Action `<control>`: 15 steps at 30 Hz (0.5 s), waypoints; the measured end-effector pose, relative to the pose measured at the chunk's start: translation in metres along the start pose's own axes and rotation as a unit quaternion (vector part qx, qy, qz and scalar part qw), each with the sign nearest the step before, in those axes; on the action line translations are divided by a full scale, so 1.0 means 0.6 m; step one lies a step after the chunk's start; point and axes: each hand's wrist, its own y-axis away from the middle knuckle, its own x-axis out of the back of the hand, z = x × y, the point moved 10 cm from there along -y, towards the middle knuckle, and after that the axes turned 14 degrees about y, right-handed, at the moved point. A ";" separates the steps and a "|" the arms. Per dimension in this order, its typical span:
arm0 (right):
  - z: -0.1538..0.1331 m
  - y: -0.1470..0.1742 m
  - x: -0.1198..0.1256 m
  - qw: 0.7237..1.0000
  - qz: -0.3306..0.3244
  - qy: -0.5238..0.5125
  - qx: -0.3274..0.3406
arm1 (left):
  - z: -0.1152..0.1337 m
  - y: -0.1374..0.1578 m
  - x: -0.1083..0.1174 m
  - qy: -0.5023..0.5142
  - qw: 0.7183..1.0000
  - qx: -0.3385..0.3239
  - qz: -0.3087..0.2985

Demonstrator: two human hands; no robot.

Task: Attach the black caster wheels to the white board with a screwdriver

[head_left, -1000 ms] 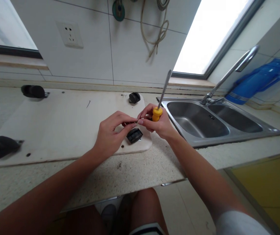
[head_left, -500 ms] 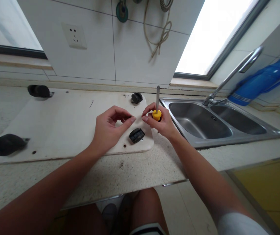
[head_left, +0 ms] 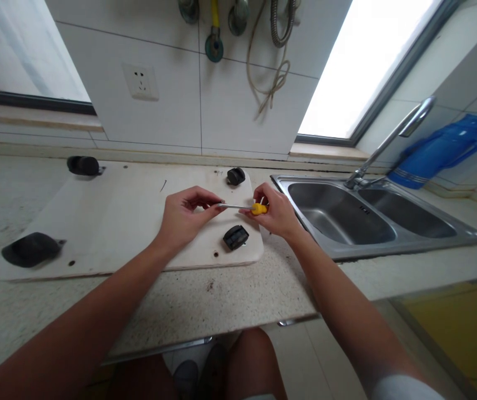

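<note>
My right hand (head_left: 275,211) is closed round the yellow handle (head_left: 259,209) of a screwdriver (head_left: 236,206). The metal shaft lies level, pointing left. At its tip, the thumb and forefinger of my left hand (head_left: 186,214) pinch a tiny dark piece that looks like a screw (head_left: 222,201), mostly hidden by the fingers. Both hands are above the right part of a white board (head_left: 113,222). Black caster wheels stand on the board: one (head_left: 235,237) just below the hands, one (head_left: 235,176) behind them, two others (head_left: 84,165) (head_left: 32,249) at the left end.
The board rests on a speckled countertop (head_left: 238,291). To the right is a double steel sink (head_left: 340,214) with a tall faucet (head_left: 392,139) and a blue thermos flask (head_left: 440,153) behind it. A wall socket (head_left: 140,81), pipes and a tied cord (head_left: 277,83) are on the tiled wall.
The screwdriver has swung from upright to level, its tip now at my left fingertips. The view has tilted up slightly; my left hand keeps its pinch.
</note>
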 end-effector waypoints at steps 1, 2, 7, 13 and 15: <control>0.002 0.000 0.000 1.000 0.002 0.004 -0.001 | 0.002 0.000 0.000 -0.002 1.000 -0.004 0.000; 0.005 0.000 0.001 1.000 0.005 0.007 -0.002 | 0.004 0.000 0.001 -0.004 1.000 -0.007 0.002; 0.012 -0.001 0.005 0.999 0.012 0.024 -0.018 | 0.014 -0.002 0.006 -0.009 1.000 -0.024 0.013; 0.013 -0.003 0.003 0.999 0.002 0.044 -0.022 | 0.015 -0.004 0.011 -0.022 0.999 -0.018 0.017; 0.014 -0.003 0.002 0.998 0.001 0.051 -0.024 | 0.015 -0.005 0.009 -0.026 0.999 -0.018 0.010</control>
